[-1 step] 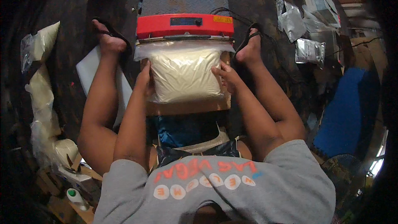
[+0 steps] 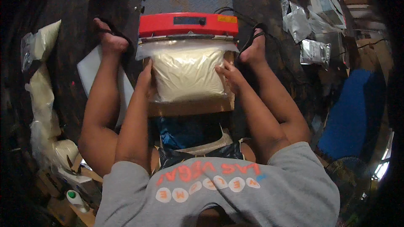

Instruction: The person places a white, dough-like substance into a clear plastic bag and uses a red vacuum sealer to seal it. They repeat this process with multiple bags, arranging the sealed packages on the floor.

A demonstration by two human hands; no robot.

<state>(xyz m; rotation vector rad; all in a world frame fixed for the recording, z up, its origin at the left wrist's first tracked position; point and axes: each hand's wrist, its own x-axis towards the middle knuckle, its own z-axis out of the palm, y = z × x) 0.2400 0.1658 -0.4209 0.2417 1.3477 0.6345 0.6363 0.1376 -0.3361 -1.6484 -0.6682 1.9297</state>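
A clear plastic bag of pale yellow powder lies plump on a brown board between my legs. My left hand holds its left side, the fingers partly hidden by the bag. On the right side my right hand grips it, with fingertips pressed on the top face near the edge. The flat, unfilled end of the bag reaches the front of a red sealing machine. Whether that end is inside the machine's jaw, I cannot tell.
Under the sealer is a grey textured metal plate. Filled powder bags line the far left, and a white panel lies by my left leg. Silver pouches, a cable and a blue sheet are on the right.
The bag and my hands sit very slightly closer to the sealer. Both hands keep the same hold.
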